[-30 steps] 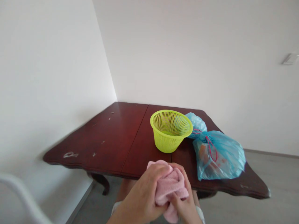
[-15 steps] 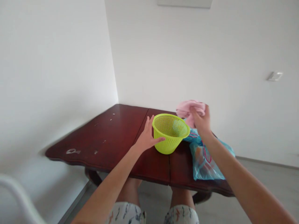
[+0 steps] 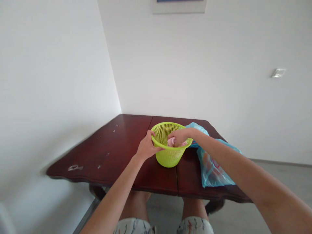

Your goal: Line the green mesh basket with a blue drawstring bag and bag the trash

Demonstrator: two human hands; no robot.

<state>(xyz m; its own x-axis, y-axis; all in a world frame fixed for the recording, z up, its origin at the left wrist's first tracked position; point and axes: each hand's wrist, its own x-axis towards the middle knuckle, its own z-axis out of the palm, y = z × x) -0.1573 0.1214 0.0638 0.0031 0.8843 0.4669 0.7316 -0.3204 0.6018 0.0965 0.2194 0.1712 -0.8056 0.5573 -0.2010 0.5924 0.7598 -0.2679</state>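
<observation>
A yellow-green perforated plastic basket (image 3: pixel 168 159) stands upright on the dark red wooden table (image 3: pixel 117 152). My left hand (image 3: pixel 147 146) grips its rim at the left, fingers over the edge and thumb along the near side. Inside the basket, my right hand (image 3: pixel 180 136) is closed around a pink cloth (image 3: pixel 171 141). Part of the cloth shows on both sides of the fingers; the rest is hidden by the hand and the basket wall.
To the right of the basket lies a translucent blue plastic bag (image 3: pixel 212 172) with things inside, partly behind my right forearm. Another blue bag (image 3: pixel 195 126) sits behind the basket. White scraps (image 3: pixel 75 167) lie on the table's left side. Walls border the table behind and left.
My right hand has carried the pink cloth left and down from above the bags into the basket. My left hand, open beside the basket before, has closed on its rim.
</observation>
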